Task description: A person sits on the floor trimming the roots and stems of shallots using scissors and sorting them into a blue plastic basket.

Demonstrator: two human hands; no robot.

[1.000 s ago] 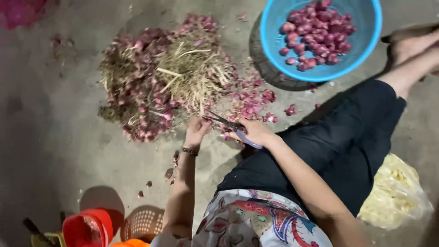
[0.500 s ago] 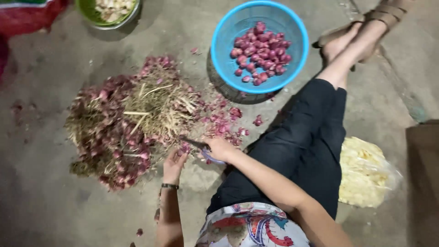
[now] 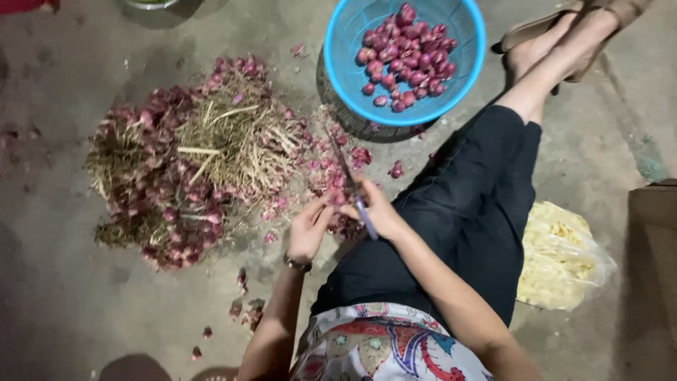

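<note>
The right hand (image 3: 377, 212) has its grip closed around a knife (image 3: 352, 187) with a purple handle; the dark blade points away from the person, up toward the blue basket (image 3: 338, 42). The left hand (image 3: 309, 229) is just beside this grip, on its left, and its fingers are bent together near the knife. If they pinch a shallot there, I cannot tell, because it is too small to see. A dark band sits on the left wrist.

To the left of both grips, the big pile of shallots with dry stalks (image 3: 190, 162) lies on the concrete floor (image 3: 56, 296). Loose purple skins (image 3: 331, 176) lie just beyond the grips. Farther beyond, the blue basket holds peeled shallots (image 3: 405, 60). Well to the right of the grips, past the dark trouser leg, a clear bag with yellow contents (image 3: 560, 257) lies on the floor.
</note>
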